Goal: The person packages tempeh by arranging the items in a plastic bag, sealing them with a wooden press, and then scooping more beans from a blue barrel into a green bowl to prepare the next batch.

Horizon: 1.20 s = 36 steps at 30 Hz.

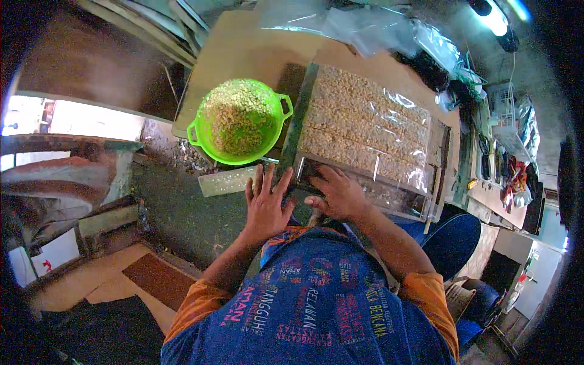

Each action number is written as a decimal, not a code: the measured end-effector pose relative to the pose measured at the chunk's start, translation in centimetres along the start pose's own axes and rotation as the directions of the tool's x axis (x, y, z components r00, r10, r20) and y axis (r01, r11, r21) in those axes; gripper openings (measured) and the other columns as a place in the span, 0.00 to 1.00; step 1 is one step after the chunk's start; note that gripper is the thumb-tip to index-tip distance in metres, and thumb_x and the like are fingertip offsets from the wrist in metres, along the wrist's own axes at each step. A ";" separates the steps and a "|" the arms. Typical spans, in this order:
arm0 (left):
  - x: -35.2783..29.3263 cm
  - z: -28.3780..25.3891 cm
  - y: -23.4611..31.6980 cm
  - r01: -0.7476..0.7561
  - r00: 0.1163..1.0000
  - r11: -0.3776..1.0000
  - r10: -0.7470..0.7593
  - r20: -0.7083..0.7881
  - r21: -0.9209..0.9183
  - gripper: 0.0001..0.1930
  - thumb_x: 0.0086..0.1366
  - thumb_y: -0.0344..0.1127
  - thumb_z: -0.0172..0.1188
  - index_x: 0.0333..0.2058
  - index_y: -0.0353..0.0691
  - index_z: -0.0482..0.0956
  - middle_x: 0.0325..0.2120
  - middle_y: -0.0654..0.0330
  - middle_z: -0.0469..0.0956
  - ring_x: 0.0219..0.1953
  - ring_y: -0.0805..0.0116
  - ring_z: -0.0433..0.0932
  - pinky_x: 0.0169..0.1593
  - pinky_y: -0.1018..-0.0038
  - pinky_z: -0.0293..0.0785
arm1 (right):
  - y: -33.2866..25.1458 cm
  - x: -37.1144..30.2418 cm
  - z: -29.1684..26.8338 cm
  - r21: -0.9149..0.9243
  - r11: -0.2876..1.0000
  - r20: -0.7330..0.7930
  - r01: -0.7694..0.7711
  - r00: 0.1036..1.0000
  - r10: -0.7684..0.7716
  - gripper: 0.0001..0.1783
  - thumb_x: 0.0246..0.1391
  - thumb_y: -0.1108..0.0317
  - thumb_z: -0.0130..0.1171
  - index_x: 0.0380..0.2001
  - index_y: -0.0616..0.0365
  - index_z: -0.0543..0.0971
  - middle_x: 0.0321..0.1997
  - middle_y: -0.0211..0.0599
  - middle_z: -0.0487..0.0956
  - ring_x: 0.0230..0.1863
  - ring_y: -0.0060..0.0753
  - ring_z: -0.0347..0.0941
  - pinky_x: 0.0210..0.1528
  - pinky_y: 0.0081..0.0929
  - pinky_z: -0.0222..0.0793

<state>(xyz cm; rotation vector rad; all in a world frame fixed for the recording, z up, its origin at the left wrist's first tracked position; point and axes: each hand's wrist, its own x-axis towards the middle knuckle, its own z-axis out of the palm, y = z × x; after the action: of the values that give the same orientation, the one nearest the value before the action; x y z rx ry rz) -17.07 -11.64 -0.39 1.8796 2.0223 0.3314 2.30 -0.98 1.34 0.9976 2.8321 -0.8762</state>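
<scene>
Green basket [243, 161], 11 o'clock: flakes [234, 131] left.
Tray [300, 109], 1 o'clock: mostly covered; 7 o'clock corner apparently unfilled.
Left hand [267, 199]: spread, apparently empty.
Right hand [342, 194]: loosely open, no grip visible.

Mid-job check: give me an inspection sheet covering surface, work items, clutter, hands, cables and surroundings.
Surface: tan tabletop, bearing basin and tray.
Work items: green two-handled basin holding pale flakes; dark-edged tray of similar flakes, apparently under clear film.
Clutter: crumpled clear plastic along the far side.
Hands: left hand, fingers spread, by the tray's near left corner; right hand, fingers extended, at its near edge; exact contact unclear.
Cables: thin cord below the lamp.
Surroundings: lit lamp, upper right.
</scene>
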 end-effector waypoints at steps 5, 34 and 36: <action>0.0 0.1 0.2 -0.007 1.000 1.000 0.007 -0.004 0.006 0.37 0.60 0.46 0.59 0.67 0.55 0.56 0.66 0.44 0.51 0.69 0.37 0.46 0.66 0.42 0.42 | 0.7 -2.0 -0.6 0.014 0.994 0.013 -0.109 0.994 0.109 0.29 0.58 0.41 0.50 0.47 0.57 0.77 0.54 0.53 0.71 0.55 0.58 0.67 0.57 0.50 0.64; 8.4 6.9 15.5 -0.654 0.655 0.735 0.668 0.352 -0.179 0.25 0.67 0.53 0.51 0.57 0.47 0.73 0.60 0.50 0.67 0.55 0.48 0.68 0.59 0.57 0.66 | 7.0 -26.1 1.9 0.439 0.705 -0.580 -0.556 0.424 0.695 0.18 0.60 0.58 0.49 0.44 0.58 0.79 0.45 0.45 0.77 0.49 0.50 0.69 0.55 0.41 0.61; 8.5 7.0 16.4 -0.696 0.607 0.683 0.724 0.328 -0.222 0.25 0.67 0.53 0.51 0.58 0.47 0.72 0.60 0.50 0.67 0.54 0.48 0.68 0.59 0.58 0.66 | 7.7 -27.2 2.8 0.505 0.678 -0.622 -0.534 0.318 0.715 0.17 0.62 0.60 0.50 0.47 0.57 0.79 0.44 0.46 0.76 0.47 0.48 0.70 0.52 0.40 0.64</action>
<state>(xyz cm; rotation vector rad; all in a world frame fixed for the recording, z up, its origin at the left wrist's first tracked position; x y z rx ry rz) 0.35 -2.21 -0.98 2.4022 0.9041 0.1861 27.95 -13.14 0.31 2.9102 2.3068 -0.7071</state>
